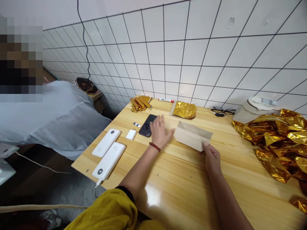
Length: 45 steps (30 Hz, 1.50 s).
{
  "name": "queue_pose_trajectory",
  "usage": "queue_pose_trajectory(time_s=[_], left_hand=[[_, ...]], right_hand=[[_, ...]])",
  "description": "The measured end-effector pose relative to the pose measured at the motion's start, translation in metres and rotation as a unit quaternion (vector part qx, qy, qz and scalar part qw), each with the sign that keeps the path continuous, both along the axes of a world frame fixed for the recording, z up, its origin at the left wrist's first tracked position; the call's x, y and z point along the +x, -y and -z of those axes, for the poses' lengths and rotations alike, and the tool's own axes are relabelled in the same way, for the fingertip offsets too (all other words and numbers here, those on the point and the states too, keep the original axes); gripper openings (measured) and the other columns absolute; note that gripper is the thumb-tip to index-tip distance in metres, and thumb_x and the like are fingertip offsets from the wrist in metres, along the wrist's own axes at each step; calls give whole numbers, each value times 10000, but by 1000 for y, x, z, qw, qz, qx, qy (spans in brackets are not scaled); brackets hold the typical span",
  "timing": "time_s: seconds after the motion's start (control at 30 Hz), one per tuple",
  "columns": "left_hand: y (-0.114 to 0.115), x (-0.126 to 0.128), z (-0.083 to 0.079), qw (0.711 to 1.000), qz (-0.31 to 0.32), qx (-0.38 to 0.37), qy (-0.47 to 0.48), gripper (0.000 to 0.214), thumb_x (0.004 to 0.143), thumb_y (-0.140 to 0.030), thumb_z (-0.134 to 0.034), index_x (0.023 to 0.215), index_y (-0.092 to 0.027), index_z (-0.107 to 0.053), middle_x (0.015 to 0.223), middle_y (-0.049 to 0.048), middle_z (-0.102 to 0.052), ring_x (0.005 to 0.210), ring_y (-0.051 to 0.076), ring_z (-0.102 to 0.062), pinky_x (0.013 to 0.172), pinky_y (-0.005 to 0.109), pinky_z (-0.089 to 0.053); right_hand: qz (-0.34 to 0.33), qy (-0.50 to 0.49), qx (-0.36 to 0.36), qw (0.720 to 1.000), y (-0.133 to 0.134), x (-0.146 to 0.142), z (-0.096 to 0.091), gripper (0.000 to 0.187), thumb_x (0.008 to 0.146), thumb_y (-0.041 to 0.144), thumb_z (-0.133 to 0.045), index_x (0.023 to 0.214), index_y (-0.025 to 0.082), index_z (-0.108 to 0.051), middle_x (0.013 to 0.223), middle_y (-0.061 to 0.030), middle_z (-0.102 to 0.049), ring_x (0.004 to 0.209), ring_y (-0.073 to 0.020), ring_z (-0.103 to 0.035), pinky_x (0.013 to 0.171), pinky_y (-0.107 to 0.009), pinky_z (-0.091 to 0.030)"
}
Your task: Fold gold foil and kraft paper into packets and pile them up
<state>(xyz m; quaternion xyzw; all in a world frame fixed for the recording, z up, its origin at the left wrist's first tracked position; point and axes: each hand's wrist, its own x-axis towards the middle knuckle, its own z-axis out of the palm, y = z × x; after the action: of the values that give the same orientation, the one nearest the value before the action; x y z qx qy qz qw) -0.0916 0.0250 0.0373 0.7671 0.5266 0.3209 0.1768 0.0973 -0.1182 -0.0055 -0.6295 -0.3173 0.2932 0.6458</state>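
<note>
My left hand [160,133], with a dark red bead bracelet on its wrist, has its fingers spread and slightly blurred. It reaches over the right edge of a black smartphone [145,126]; whether it touches the phone I cannot tell. In my right hand [212,159], a creased piece of grey-brown cardboard [192,135] is pinched by its lower right corner between thumb and fingers. Left of the phone lie a small blue-and-white stick [137,124] and a white charger plug [131,134]. Behind the cardboard, folded gold foil [184,110] rests against the wall side.
Two white power banks [109,161] lie on the wooden table's [168,185] left, one cabled. Gold strips [141,103], a red-white marker [166,100] and glasses [224,111] line the back. Crumpled gold foil [275,143] and a lidded beige container [250,110] occupy the right. A person [55,118] sits left.
</note>
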Motion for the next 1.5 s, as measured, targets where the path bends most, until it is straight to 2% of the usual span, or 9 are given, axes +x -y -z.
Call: queue_pose_trajectory(time_s=[0.07, 0.17, 0.3, 0.63, 0.77, 0.9, 1.17, 1.3, 1.5], left_hand=[[17, 17, 13, 978, 85, -70, 178, 732, 805, -502, -595, 1421, -162, -391, 1444, 185, -429, 1351, 306, -373, 1119, 453, -264], [26, 32, 30, 889, 87, -235, 384, 661, 814, -583, -562, 1313, -154, -504, 1179, 171, -630, 1036, 246, -620, 993, 426, -411], [24, 30, 38, 815, 115, -270, 499, 589, 797, -612, -575, 1168, -155, -602, 1038, 120, -691, 861, 177, -645, 930, 369, -443], [29, 28, 37, 762, 166, -318, 539, 711, 685, -438, -775, 1290, -187, -499, 1179, 115, -621, 1078, 193, -566, 939, 333, -410], [27, 28, 37, 727, 146, -354, 570, 805, 612, -311, -838, 1319, -212, -466, 1186, 97, -593, 1067, 180, -567, 945, 335, -408], [24, 26, 39, 702, 145, -404, 568, 786, 579, -262, -845, 1287, -193, -511, 994, 50, -625, 918, 160, -602, 928, 354, -412], [22, 23, 31, 643, 126, -423, 627, 826, 527, -153, -842, 1281, -228, -512, 1056, 50, -638, 923, 164, -617, 888, 321, -440], [22, 21, 31, 637, 144, -459, 603, 666, 507, -199, -862, 1129, -171, -625, 895, 36, -691, 761, 150, -637, 774, 297, -474], [23, 21, 33, 643, 127, -474, 588, 360, 517, -316, -869, 760, -114, -696, 681, 42, -695, 628, 155, -635, 684, 291, -477]], right_hand=[[43, -60, 23, 997, -1, 3, 2, 411, 773, 569, -621, 663, 173, -606, 580, 3, -553, 551, -136, -476, 530, -271, -406], [79, -125, 53, 988, -3, 6, 4, 371, 757, 542, -652, 769, 172, -635, 635, 2, -589, 538, -127, -483, 518, -274, -415], [54, -115, 40, 991, -3, 4, 5, 374, 760, 536, -659, 672, 175, -620, 589, 7, -570, 550, -128, -484, 535, -270, -407], [-6, 22, -10, 1000, 4, 3, 7, 435, 818, 571, -582, 623, 182, -606, 582, -1, -560, 604, -154, -494, 609, -281, -388], [-12, 3, 12, 1000, 5, 2, 5, 446, 781, 581, -617, 587, 181, -587, 593, -2, -560, 604, -152, -480, 620, -281, -385], [-25, -17, 17, 999, 5, 0, 2, 428, 773, 568, -629, 595, 181, -586, 592, -1, -548, 599, -150, -466, 600, -275, -383], [-88, 104, -39, 990, 7, -5, -2, 372, 822, 510, -595, 652, 179, -597, 638, 9, -545, 645, -150, -481, 611, -250, -387], [-112, 154, -51, 980, 7, -5, 4, 352, 845, 491, -570, 691, 176, -609, 647, 9, -538, 648, -151, -476, 606, -250, -373], [-76, 108, -33, 991, 5, -5, 3, 374, 836, 517, -575, 662, 185, -578, 607, 18, -519, 615, -138, -460, 573, -242, -360]])
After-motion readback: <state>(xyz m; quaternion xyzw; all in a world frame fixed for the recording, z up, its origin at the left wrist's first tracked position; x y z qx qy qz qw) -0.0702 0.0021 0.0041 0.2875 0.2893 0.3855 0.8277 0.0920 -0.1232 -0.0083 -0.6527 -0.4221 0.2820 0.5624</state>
